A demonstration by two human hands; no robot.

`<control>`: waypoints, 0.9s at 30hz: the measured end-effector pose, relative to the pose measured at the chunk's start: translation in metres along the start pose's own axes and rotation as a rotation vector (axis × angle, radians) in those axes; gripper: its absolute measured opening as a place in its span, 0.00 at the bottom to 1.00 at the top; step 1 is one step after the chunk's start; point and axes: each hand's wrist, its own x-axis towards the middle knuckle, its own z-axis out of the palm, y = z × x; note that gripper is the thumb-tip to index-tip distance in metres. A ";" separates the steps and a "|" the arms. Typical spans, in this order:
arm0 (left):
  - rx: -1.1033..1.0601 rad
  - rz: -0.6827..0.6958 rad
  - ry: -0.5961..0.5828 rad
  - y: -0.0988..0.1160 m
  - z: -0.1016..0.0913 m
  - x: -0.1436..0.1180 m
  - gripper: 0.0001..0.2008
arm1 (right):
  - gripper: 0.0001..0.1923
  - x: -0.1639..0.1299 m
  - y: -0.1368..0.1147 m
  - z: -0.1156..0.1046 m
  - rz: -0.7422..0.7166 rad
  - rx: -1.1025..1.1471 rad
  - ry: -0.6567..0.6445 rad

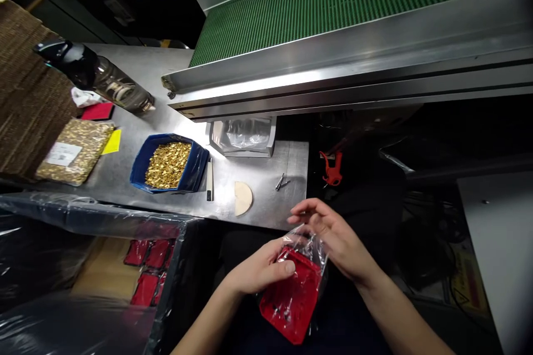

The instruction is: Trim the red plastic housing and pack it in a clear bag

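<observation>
In front of my body, my left hand [270, 269] grips a transparent plastic bag [322, 255] with a red tray-like piece [291, 299] inside. The thumb lies across the front of the bag, and the fingers are behind it. A few small dark bits show near the lower end of the red piece. My right hand [333, 233] is at the upper end of the bag, its fingers stretched out and partly spread. Whether the right fingertips touch the film I cannot tell.
A blue bin [139, 169] of brass-coloured pieces, a cutter [210, 180], a wooden half-disc [242, 198] and small screws [281, 182] lie on the metal table [225, 208]. A green conveyor [316, 11] runs behind. A film-lined box [170, 288] holds several red packs [145, 288]. A bottle [120, 86] leans left.
</observation>
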 end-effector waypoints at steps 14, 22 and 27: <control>0.049 0.014 -0.006 0.008 0.003 -0.006 0.50 | 0.19 -0.007 -0.020 -0.046 0.143 -0.455 -0.400; -0.009 0.001 -0.022 0.002 0.001 0.000 0.41 | 0.17 -0.009 -0.029 -0.050 0.295 -0.422 -0.467; -0.087 0.001 -0.090 -0.005 0.001 0.008 0.34 | 0.09 -0.011 -0.030 -0.034 0.068 -0.566 -0.182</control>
